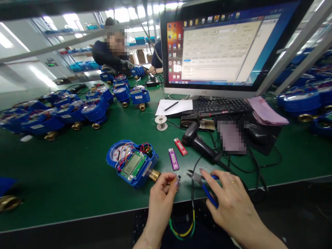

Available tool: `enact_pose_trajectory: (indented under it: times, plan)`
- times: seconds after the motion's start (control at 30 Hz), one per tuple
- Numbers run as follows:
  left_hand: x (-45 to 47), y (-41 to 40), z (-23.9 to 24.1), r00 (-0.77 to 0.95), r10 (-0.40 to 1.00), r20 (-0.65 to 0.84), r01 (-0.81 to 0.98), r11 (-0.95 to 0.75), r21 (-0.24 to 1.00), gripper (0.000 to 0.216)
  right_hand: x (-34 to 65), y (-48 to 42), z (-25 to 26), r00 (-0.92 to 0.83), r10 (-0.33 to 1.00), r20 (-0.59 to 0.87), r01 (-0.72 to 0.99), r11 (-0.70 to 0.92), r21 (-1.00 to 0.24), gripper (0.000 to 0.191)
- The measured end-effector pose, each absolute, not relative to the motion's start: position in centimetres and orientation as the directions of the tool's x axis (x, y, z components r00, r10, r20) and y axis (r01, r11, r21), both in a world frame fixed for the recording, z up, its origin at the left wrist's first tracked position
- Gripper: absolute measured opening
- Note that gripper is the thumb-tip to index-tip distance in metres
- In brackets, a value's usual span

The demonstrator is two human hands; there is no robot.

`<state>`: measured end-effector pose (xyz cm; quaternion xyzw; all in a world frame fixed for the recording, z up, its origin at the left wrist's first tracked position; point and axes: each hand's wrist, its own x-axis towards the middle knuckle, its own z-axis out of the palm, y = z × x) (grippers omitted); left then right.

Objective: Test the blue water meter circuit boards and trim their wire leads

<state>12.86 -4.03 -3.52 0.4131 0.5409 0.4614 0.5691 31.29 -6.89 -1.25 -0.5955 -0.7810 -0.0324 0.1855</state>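
Note:
My left hand [162, 197] pinches the end of a thin wire [178, 177] between thumb and fingers near the table's front edge. Yellow and green wires [185, 232] loop down below it. My right hand [229, 200] grips blue-handled pliers [201, 180], whose jaws point left at the wire's tip. An open blue water meter [132, 162] with a green circuit board, coloured wires and a brass fitting lies just left of my left hand.
Two lighters, purple [173, 159] and red [180, 146], a black barcode scanner [199, 141], a solder spool [161, 122], keyboard [219, 105] and monitor [228, 45] sit ahead. Several blue meters [77, 110] crowd the left. A person works across the green table [64, 173].

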Motion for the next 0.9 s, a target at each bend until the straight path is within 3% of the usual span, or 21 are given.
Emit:
enact_pose_trajectory:
  times: [0.23, 0.4, 0.57, 0.67, 0.73, 0.8, 0.9]
  plan:
    - [11.7, -4.7, -1.6, 0.051, 0.998, -0.038, 0.306, 0.02, 0.952, 0.015, 31.0, -3.4, -2.4, -0.138, 0.989, 0.045, 0.987, 0.141, -0.082, 0.046]
    - [11.6, -5.2, 0.1, -0.054, 0.998, 0.013, 0.282, 0.003, 0.96, 0.011, 29.6, -1.1, -1.2, -0.118, 0.991, -0.063, 0.993, 0.116, -0.035, 0.044]
    - [10.6, -5.3, 0.9, 0.013, 1.0, 0.001, 0.23, -0.004, 0.973, 0.02, 29.2, 0.0, -1.1, -0.138, 0.989, -0.048, 0.989, 0.135, -0.064, 0.037]
    - [9.9, -5.6, 1.9, 0.008, 0.999, 0.043, 0.181, -0.044, 0.983, 0.022, 29.4, 0.1, -2.1, -0.167, 0.985, 0.035, 0.983, 0.169, -0.07, 0.036]
    - [9.5, -5.9, 2.4, 0.011, 0.997, 0.082, 0.168, -0.083, 0.982, 0.023, 29.6, -0.2, -2.8, -0.205, 0.962, 0.183, 0.975, 0.216, -0.046, 0.034]
    - [9.2, -6.1, 2.7, 0.013, 0.995, 0.099, 0.158, -0.1, 0.982, 0.025, 29.8, -0.9, -3.1, -0.282, 0.881, 0.379, 0.947, 0.319, -0.035, 0.03]
    - [8.9, -6.0, 2.6, 0.089, 0.993, 0.072, 0.149, -0.085, 0.985, 0.028, 29.5, -2.6, -2.6, -0.465, 0.671, 0.577, 0.795, 0.604, -0.062, 0.032]
